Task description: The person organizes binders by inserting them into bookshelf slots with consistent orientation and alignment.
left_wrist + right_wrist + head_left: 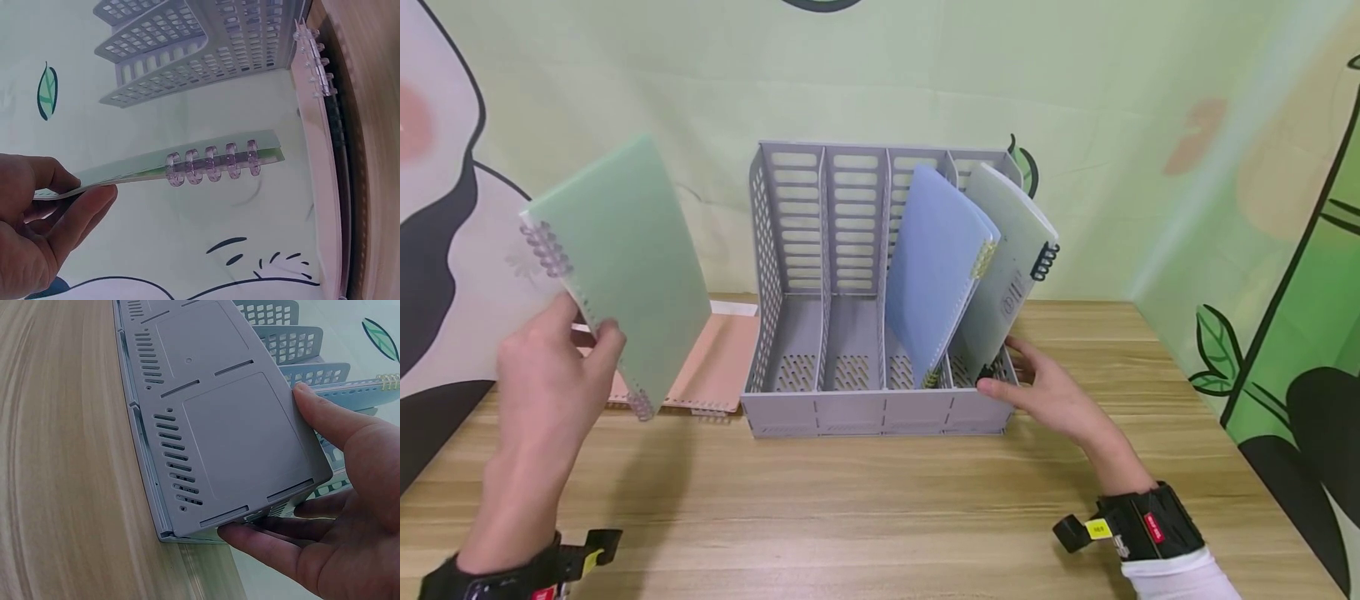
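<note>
Table: pink notebook, perhaps stacked, partly behind green notebook.

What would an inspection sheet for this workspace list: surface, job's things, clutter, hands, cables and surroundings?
Surface: wood-grain tabletop
Job's things: gray four-slot organizer; blue notebook in its third slot from the left, pale-green notebook in the fourth; mint-green notebook raised; pink notebook lying left of the organizer
Clutter: nothing seen
Hands: left hand pinches the mint-green notebook's ring-bound edge; right hand grips the organizer's right front corner
Cables: nothing seen
Surroundings: green backdrop printed with cartoon leaves
</note>
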Available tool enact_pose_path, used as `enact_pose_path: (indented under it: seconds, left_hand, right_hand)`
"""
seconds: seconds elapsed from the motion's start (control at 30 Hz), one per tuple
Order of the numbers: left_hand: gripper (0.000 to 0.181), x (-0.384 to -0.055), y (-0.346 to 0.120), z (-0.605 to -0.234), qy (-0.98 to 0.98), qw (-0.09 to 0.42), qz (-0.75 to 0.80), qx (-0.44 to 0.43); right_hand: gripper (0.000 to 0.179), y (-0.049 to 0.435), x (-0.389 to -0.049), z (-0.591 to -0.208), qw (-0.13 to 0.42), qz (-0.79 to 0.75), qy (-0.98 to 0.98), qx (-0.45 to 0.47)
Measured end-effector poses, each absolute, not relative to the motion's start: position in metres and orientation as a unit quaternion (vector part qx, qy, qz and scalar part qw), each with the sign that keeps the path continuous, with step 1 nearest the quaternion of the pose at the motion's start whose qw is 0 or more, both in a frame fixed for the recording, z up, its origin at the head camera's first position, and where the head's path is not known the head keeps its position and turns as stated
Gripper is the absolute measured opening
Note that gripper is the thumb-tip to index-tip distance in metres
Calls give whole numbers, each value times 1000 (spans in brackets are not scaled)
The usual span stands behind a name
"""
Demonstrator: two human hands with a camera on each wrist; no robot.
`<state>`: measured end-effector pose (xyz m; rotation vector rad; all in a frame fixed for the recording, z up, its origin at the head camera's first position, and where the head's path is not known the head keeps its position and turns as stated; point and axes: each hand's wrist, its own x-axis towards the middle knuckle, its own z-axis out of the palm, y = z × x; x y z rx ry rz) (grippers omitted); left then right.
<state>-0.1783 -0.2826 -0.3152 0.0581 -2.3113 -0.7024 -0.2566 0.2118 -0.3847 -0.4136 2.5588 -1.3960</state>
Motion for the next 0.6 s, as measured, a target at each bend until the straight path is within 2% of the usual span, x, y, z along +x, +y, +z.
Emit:
enact_pose_path:
  seconds: [0.6]
  left_hand:
    - [32,-165,-266,-302,-883,377,-281,-1]
  right_hand:
    - [95,212,-256,-385,96,-473,865,-140]
